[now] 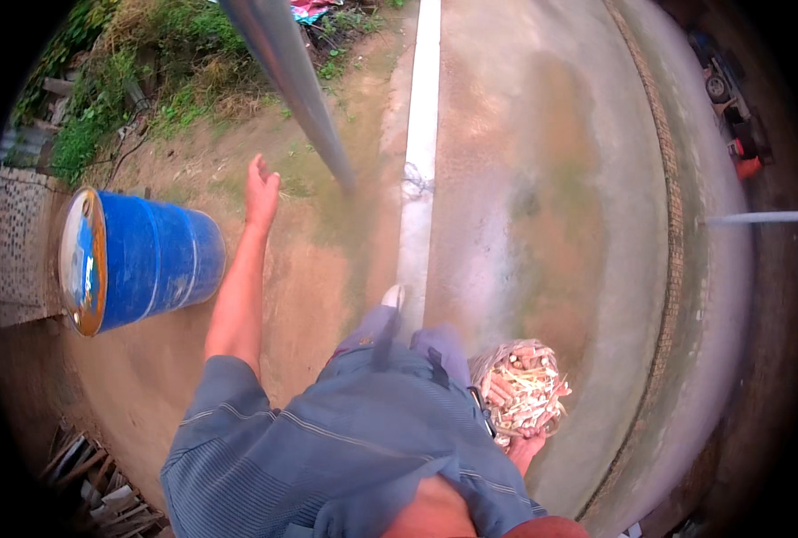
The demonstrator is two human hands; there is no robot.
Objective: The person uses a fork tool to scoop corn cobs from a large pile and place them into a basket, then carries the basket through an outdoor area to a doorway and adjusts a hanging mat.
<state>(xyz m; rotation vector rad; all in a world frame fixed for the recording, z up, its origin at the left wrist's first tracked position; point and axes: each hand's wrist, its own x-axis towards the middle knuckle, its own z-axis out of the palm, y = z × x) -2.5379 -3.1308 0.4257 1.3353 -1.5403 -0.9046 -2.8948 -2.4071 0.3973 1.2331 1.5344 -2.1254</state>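
My right hand (528, 444) is closed on the near rim of a round woven basket (484, 361), carried at my right side. Piled inside are many short, pale and reddish-brown pieces (526, 387) that look like chopped wood or roots; I cannot tell which. My left arm reaches forward and outward, away from my body. At its end my left hand (261, 193) holds nothing, its fingers stretched and the thumb apart. Nearest to that hand, further left, lies or stands a blue drum (152, 260) with a rusty rim and a pale top.
A grey metal pole (296, 90) rises ahead, left of a pale concrete strip (422, 99) running away from my feet. Bare soil and weeds (192, 54) lie left, wet concrete (479, 179) right. Scrap wood (98, 484) is heaped at lower left. A wheeled thing (717, 87) stands far right.
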